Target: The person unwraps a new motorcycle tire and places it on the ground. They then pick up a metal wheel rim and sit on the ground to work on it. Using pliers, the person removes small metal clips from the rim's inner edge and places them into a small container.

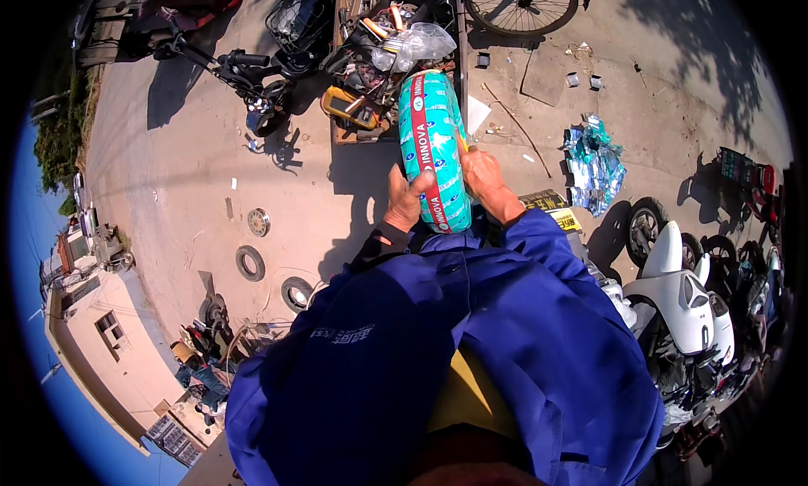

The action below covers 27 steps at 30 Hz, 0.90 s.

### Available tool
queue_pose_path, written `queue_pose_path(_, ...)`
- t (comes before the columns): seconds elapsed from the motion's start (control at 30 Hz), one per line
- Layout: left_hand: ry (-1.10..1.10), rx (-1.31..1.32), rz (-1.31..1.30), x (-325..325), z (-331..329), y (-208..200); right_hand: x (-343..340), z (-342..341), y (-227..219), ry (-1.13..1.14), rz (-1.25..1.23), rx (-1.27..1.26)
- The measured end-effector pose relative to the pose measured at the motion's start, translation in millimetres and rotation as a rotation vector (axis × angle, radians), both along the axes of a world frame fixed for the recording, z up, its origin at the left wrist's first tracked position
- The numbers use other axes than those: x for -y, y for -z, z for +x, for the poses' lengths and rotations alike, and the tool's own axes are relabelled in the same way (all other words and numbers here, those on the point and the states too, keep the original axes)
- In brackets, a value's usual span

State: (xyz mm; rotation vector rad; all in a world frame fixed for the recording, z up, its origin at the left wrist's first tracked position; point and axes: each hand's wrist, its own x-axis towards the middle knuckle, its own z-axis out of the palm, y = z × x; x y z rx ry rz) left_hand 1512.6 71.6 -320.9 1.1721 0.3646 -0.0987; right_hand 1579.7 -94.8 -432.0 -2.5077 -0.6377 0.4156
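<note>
A new tire [432, 154], wound in teal wrapping with a red printed band along its tread, stands upright in front of my body. My left hand [407, 201] grips its near left side, with the thumb laid across the wrapping. On the opposite side, my right hand [486, 183] is closed in a fist against the tire's edge. A thin yellow sliver [462, 141] shows just above that fist; whether it is a tool or part of the tire I cannot tell. The fingertips of both hands are partly hidden.
Beyond the tire stands a box of tools and parts [461, 57], with a yellow meter [350, 107] at its left edge. Teal wrapping scraps [594, 162] lie on the right. Loose tires [250, 263] lie left; a white scooter [683, 305] stands right, an electric bike [252, 82] far left.
</note>
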Motion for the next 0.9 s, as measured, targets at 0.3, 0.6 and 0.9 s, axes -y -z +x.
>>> queue_pose_path(0.3,-0.028,-0.029,-0.028,-15,-6,11,-7,-13,-13,0.072,0.066,-0.016)
queue_pose_path(0.6,-0.040,-0.097,-0.057,-23,-16,27,7,-21,-15,-0.029,-0.076,-0.210)
queue_pose_path(0.9,0.013,-0.169,-0.228,-45,18,-8,13,-18,-19,-0.105,-0.162,-0.200)
